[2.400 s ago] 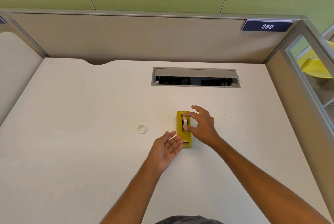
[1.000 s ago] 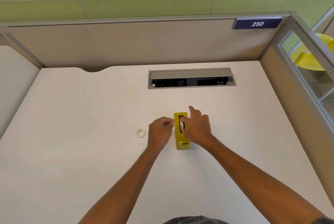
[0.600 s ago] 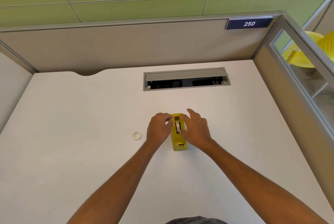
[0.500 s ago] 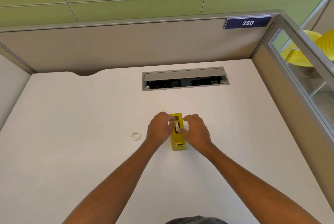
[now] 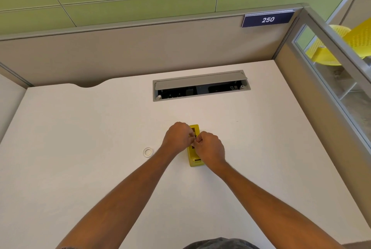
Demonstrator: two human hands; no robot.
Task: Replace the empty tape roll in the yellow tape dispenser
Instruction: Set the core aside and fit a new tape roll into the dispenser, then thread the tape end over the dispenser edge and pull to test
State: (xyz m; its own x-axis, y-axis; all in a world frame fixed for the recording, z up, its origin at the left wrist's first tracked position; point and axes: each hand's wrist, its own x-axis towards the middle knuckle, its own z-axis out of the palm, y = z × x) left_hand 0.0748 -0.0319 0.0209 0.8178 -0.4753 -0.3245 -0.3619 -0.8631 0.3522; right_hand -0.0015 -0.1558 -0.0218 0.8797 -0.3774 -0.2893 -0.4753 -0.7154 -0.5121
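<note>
The yellow tape dispenser (image 5: 194, 158) stands on the white desk (image 5: 80, 148), its cutter end toward me. My left hand (image 5: 177, 138) and my right hand (image 5: 209, 147) are both curled over its middle, and their fingertips meet at the roll slot. The tape roll in the slot is almost wholly hidden between those fingertips. A small white empty tape core (image 5: 148, 152) lies flat on the desk, a little to the left of my left wrist.
A grey cable hatch (image 5: 200, 88) with its lid up is set into the desk behind the dispenser. Beige partition walls (image 5: 140, 52) close the back and right sides, with a blue sign reading 250 (image 5: 268, 20). Yellow chairs (image 5: 341, 47) show beyond the glass at right.
My left hand came from open beside the dispenser to closed on its middle. My right hand curled its fingers in. Both hands now pinch together over the slot, hiding the roll.
</note>
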